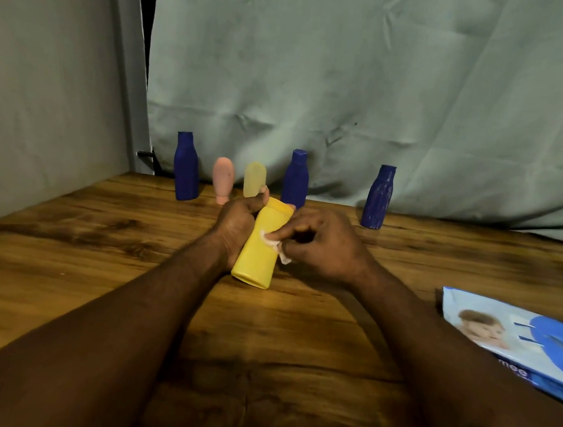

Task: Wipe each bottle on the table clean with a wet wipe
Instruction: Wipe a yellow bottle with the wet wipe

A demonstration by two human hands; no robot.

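Observation:
My left hand (pixel 237 225) grips a yellow bottle (pixel 260 251) from its left side, tilted with its base toward me and resting on the wooden table (pixel 108 253). My right hand (pixel 317 244) pinches a small white wet wipe (pixel 277 245) against the bottle's right side. Behind the hands stand three dark blue bottles (pixel 186 167) (pixel 295 179) (pixel 379 197), a pink bottle (pixel 223 179) standing on its cap, and a pale yellow bottle (pixel 254 179), partly hidden by my left thumb.
A blue and white pack of wet wipes (pixel 508 336) lies flat at the table's right edge. A pale green cloth (pixel 378 87) hangs behind the bottles, and a grey wall (pixel 52 87) borders the table on the left.

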